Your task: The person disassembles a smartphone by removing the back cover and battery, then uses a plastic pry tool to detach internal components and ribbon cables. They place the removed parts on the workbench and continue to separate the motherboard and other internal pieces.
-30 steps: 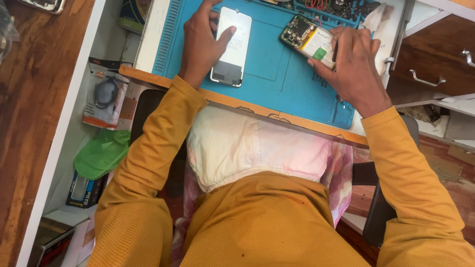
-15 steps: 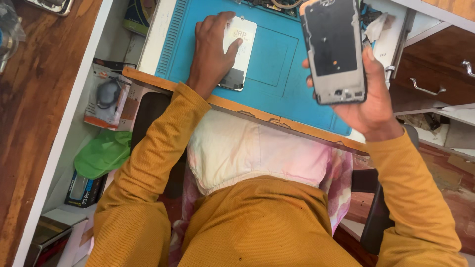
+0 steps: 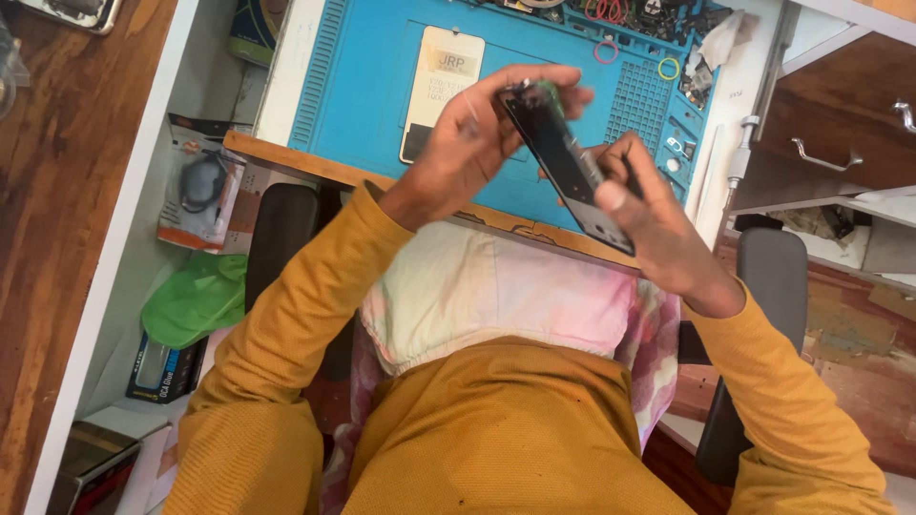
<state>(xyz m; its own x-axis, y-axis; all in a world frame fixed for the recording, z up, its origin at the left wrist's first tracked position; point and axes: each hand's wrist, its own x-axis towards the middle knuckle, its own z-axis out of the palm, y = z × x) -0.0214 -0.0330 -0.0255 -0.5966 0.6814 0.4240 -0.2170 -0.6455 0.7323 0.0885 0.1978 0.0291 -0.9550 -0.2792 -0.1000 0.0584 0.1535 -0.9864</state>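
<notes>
A dark opened phone body [image 3: 565, 164] is held up on edge above the blue work mat [image 3: 353, 86], tilted from upper left to lower right. My left hand [image 3: 472, 143] grips its upper end, fingers curled over the top. My right hand [image 3: 658, 224] clasps its lower end, thumb on the side. A white phone back panel [image 3: 441, 88] with a dark lower end lies flat on the mat, just beyond my left hand and untouched.
Small parts, coloured rings and tools [image 3: 658, 38] crowd the mat's far right. A wooden drawer unit with metal handles [image 3: 840, 143] stands at the right. Down the left gap lie a packaged item [image 3: 196, 195], a green bag [image 3: 196, 300] and boxes.
My left hand left the white panel on the mat and joined my right hand on the phone body, which has turned from facing me to edge-on and dropped lower toward the middle.
</notes>
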